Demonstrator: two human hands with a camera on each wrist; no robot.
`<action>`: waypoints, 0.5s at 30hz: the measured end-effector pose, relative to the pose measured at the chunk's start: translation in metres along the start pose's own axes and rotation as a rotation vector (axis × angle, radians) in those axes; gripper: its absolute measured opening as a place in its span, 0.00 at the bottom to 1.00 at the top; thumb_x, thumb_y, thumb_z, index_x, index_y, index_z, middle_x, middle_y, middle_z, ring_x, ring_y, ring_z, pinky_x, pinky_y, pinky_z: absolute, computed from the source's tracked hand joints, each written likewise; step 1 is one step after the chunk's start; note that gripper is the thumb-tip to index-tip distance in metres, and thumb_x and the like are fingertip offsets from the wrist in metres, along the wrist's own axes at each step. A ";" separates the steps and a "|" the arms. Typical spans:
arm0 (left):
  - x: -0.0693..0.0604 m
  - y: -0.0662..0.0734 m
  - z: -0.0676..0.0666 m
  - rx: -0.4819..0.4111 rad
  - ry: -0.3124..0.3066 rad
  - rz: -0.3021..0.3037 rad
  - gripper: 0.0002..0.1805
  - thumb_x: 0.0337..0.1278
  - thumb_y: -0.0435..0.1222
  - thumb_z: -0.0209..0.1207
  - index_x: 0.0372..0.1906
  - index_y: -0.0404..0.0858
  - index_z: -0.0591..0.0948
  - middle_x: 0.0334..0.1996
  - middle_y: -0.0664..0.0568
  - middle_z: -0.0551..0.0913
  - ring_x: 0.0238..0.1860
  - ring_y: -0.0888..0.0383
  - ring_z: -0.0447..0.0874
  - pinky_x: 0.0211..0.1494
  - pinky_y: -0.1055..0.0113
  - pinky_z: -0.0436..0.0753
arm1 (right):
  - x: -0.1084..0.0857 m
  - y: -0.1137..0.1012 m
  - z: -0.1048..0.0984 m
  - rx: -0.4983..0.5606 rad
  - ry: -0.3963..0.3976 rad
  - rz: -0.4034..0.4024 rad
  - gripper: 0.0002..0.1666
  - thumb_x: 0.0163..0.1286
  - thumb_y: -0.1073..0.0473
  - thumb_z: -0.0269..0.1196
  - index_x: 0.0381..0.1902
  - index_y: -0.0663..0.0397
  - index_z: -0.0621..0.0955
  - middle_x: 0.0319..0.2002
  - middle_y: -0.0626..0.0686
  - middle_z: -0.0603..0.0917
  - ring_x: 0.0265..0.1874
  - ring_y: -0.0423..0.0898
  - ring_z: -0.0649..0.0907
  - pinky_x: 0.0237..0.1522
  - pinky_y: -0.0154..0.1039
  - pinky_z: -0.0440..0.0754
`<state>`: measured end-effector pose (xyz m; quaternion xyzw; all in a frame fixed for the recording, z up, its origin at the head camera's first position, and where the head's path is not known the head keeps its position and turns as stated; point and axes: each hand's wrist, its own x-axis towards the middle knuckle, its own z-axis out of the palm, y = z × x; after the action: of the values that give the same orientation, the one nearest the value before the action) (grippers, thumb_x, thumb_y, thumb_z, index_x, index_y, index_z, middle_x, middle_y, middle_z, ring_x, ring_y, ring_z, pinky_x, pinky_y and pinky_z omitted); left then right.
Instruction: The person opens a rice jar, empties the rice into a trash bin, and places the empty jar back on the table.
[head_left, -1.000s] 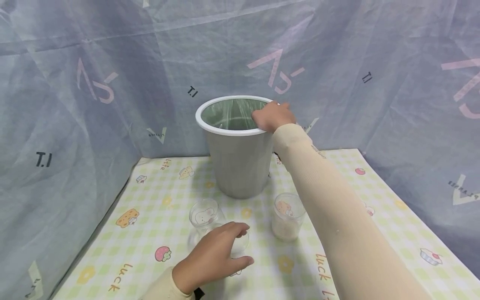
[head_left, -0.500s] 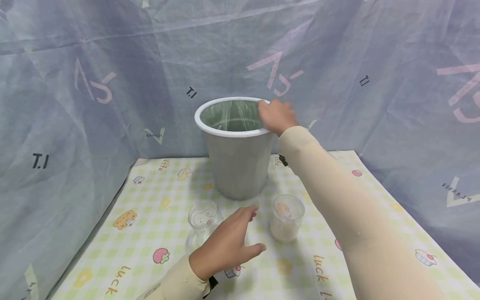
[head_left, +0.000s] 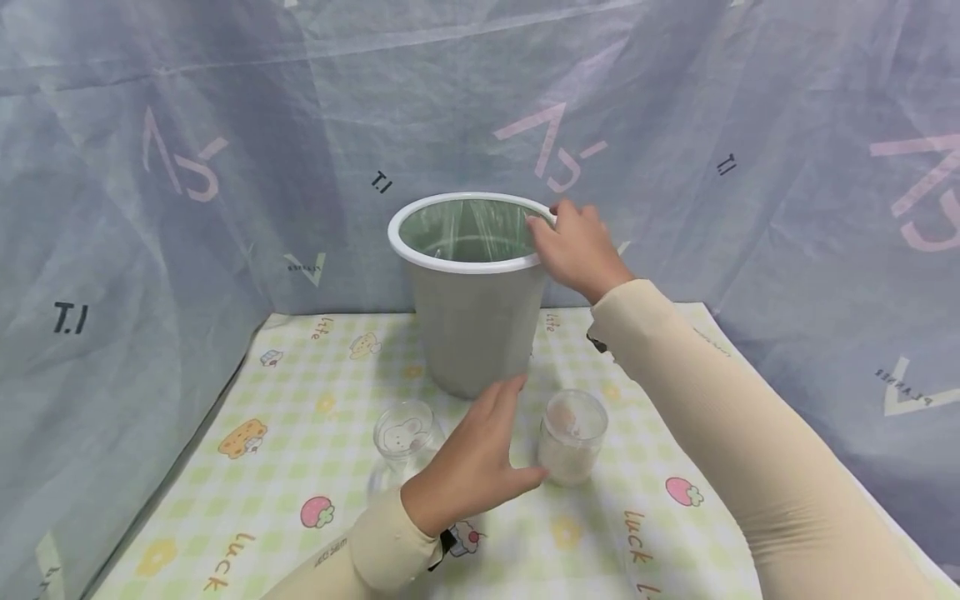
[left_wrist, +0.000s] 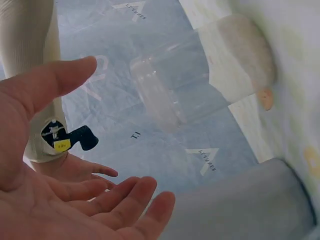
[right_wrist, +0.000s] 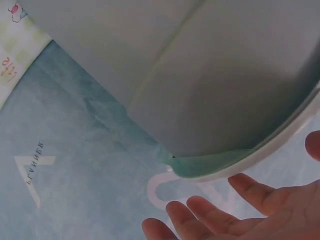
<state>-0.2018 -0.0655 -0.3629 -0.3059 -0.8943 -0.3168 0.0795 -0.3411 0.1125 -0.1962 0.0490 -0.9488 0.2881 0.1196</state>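
A grey trash bin [head_left: 480, 325] with a white rim and a clear greenish liner [head_left: 468, 225] stands at the back of the table. My right hand [head_left: 577, 250] is at the right side of its rim, fingers spread and loosely bent. In the right wrist view one fingertip comes close to the rim [right_wrist: 225, 172]; I cannot tell if it touches. My left hand [head_left: 476, 458] hovers with thumb and fingers apart, just left of a clear jar [head_left: 572, 442] with pale contents in its bottom [left_wrist: 245, 50]. Another clear jar [head_left: 405, 433] stands left, partly behind that hand.
A checked tablecloth [head_left: 285, 450] with printed fruit and cakes covers the table. Grey-blue cloth [head_left: 337, 125] hangs behind and on both sides. The right forearm [head_left: 712, 417] crosses over the table's right part.
My right hand has drawn off the bin's rim towards the right and nearer. The left hand has moved right and forward, from near the left jar to beside the right jar.
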 end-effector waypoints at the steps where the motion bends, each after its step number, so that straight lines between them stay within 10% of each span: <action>1: 0.002 0.001 0.000 -0.002 0.010 0.001 0.59 0.51 0.49 0.76 0.82 0.39 0.53 0.76 0.49 0.64 0.76 0.52 0.64 0.74 0.54 0.73 | -0.003 0.001 0.000 0.005 0.012 -0.014 0.48 0.76 0.27 0.39 0.79 0.55 0.62 0.76 0.62 0.61 0.76 0.63 0.61 0.72 0.60 0.65; 15: 0.017 0.000 0.001 -0.036 0.118 0.038 0.59 0.49 0.48 0.77 0.81 0.38 0.55 0.75 0.45 0.65 0.75 0.49 0.66 0.75 0.54 0.71 | -0.055 0.022 -0.007 0.121 0.011 -0.091 0.48 0.77 0.31 0.46 0.82 0.56 0.56 0.81 0.62 0.54 0.78 0.61 0.61 0.74 0.64 0.61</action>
<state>-0.2156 -0.0563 -0.3584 -0.3051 -0.8761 -0.3489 0.1327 -0.2903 0.1361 -0.2163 0.0974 -0.9259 0.3393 0.1344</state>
